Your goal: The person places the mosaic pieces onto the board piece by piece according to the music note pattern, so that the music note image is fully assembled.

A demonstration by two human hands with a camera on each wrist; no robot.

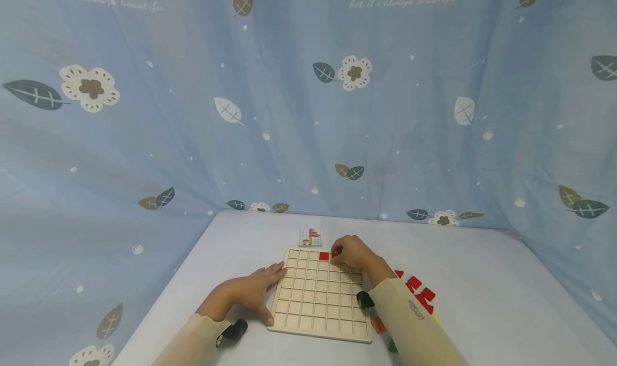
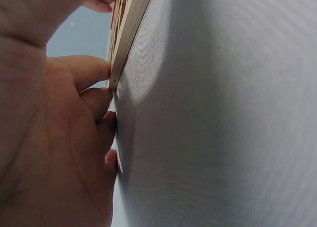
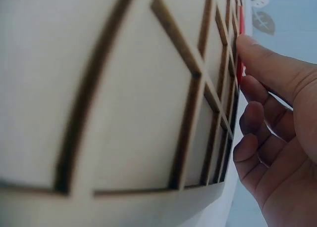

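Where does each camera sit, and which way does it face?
Head: on the head, facing forward and down at the wooden grid board; left hand, right hand and beige sleeves show.
Left wrist: on that wrist, facing the board's edge; left hand looms close, right fingertips beyond.
Right wrist: on that wrist, facing across the board; the right hand shows.
Head and right wrist share the board, right hand and flower-print cloth.

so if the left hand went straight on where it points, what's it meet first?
Likely the wooden grid board; the left hand appears to touch its left edge, though depth is hard to judge.
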